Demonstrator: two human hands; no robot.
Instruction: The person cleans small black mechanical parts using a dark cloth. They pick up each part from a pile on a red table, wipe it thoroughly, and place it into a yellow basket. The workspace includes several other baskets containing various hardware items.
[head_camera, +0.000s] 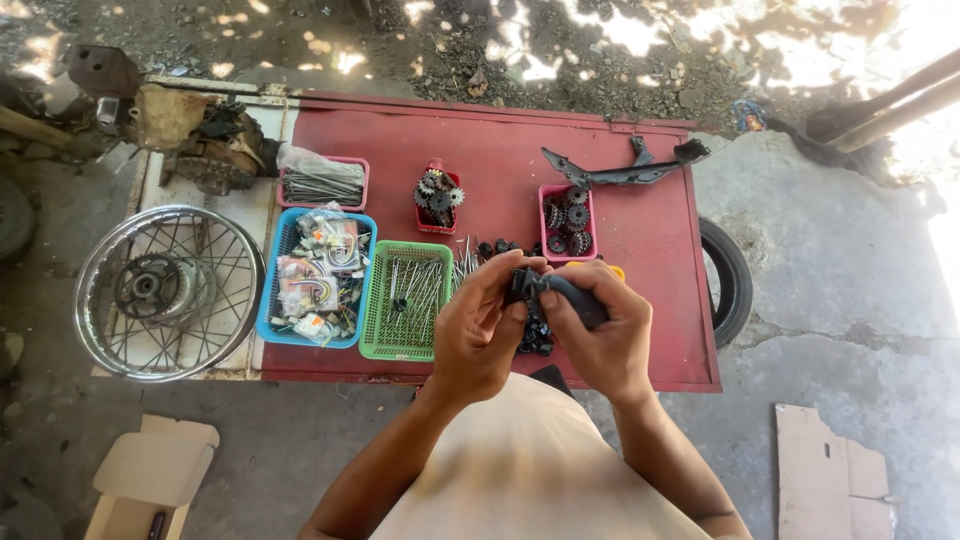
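Both hands work one black rubber-like part (560, 295) held above the red table (650, 240): right hand (600, 335) wraps its body, left hand (482, 330) pinches its end, apparently mid-fitting, so steady alignment matters; beyond, green basket (407, 300), gear trays.

The black part (560, 292) is mostly covered by the grip of the right hand (598, 335) and left hand (483, 330), so its shape cannot be told. Small dark pieces (538, 338) under the grip are half hidden. Just beyond the grip, a yellow tray (610, 268) shows only an edge. Both forearms run off the bottom edge
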